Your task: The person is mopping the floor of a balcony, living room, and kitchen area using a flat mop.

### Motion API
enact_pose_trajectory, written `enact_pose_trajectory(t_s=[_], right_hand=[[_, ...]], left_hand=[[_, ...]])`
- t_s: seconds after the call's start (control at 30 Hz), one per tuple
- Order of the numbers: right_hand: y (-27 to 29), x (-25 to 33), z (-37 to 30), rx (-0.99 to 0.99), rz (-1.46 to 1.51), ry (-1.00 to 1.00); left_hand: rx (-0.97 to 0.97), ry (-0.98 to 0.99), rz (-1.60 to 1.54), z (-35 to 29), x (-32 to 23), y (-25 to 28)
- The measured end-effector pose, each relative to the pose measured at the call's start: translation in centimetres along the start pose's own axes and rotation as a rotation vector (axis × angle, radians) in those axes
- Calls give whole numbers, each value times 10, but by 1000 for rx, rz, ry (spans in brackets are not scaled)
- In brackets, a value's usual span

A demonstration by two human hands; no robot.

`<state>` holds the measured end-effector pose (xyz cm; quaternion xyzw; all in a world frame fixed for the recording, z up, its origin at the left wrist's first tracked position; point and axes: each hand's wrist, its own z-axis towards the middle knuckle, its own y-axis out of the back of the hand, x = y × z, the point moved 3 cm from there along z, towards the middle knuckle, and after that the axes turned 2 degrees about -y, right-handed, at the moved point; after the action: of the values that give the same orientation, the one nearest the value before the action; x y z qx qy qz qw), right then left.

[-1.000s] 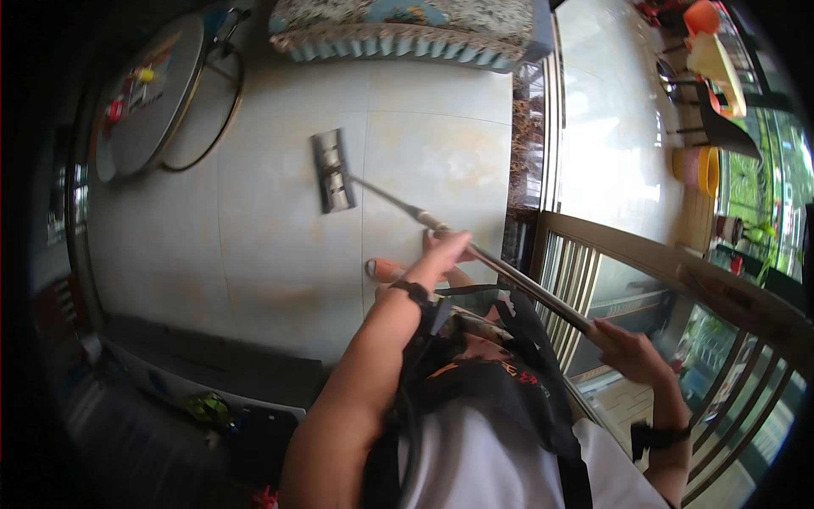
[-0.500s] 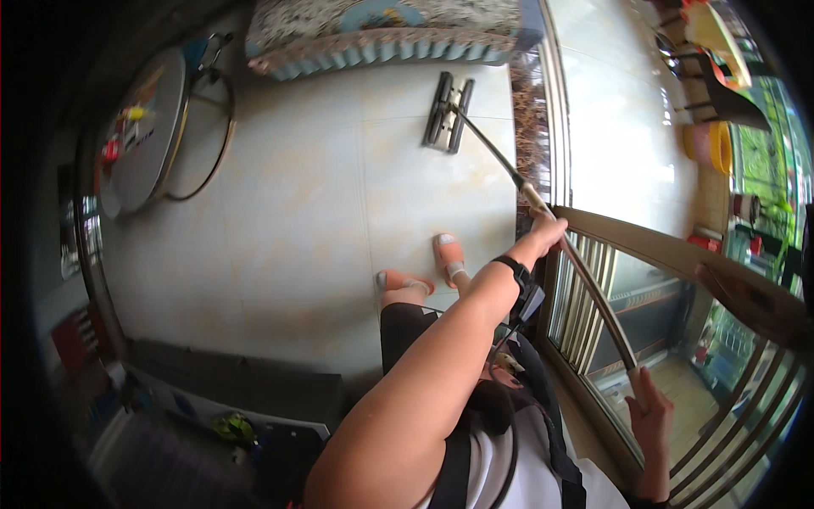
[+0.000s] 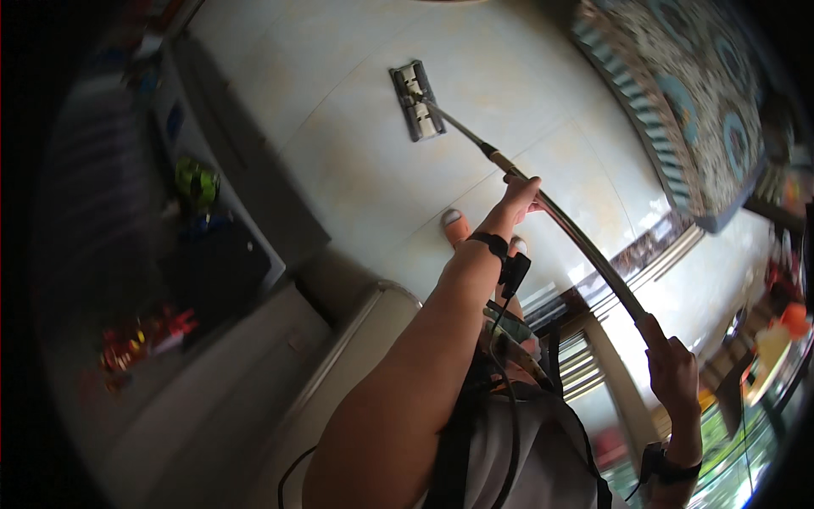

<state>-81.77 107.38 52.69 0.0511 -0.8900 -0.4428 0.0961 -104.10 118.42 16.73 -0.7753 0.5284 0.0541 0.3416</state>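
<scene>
1. One view only, the head camera looking down: pale glossy tiled floor (image 3: 356, 161), wide tiles with thin joints, light glare toward the right.
2. Patterned rug (image 3: 704, 110) with a striped border lies along the floor's upper right edge; dark stone threshold strip (image 3: 644, 250) and a pale metal door track just below it.
3. Left edge of the floor: long grey low cabinet (image 3: 246, 178) with a green object (image 3: 197, 181) beside it; red items (image 3: 140, 339) further down, blurred, can't tell what.
4. Flat mop head (image 3: 416, 100), rectangular, rests flat on the floor near its upper middle, well apart from the rug.
5. Mop handle (image 3: 577, 237), a metal pole, runs diagonally from the mop head down to the right.
6. Left hand (image 3: 519, 197), arm stretched out, fingers curled around the handle's upper part, clamped on it; black strap on the wrist.
7. Right hand (image 3: 674, 369) wrapped closed on the handle's lower end, near the door track.
8. One foot (image 3: 456, 227) in a sandal on the floor just beside the left wrist.
</scene>
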Motion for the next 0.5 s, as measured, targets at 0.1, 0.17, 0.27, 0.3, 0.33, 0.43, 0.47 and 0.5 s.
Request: enact_pose_trajectory(t_s=[0.1,0.17,0.27,0.3,0.33,0.43,0.47,0.5], right_hand=[[-2,29,25,174,126,143],[-6,58,23,212,178,296],[-18,79,15,208,169,442],[-13,87,13,261,96,416],[-5,92,11,340,159,318],[17,61,-14,456,191,227],[28,54,-21,520,259,119],[33,45,-24,582,392,-37]], left_hand=[[-224,-7,-24,-45,-3,55],[-265,20,-73,-82,7,82],[-223,-52,-229,-122,20,93],[-213,0,-223,-132,23,92],[-202,52,-216,-140,27,89],[-58,158,-189,-160,34,51],[-11,222,-174,-164,38,40],[22,216,-194,-168,38,31]])
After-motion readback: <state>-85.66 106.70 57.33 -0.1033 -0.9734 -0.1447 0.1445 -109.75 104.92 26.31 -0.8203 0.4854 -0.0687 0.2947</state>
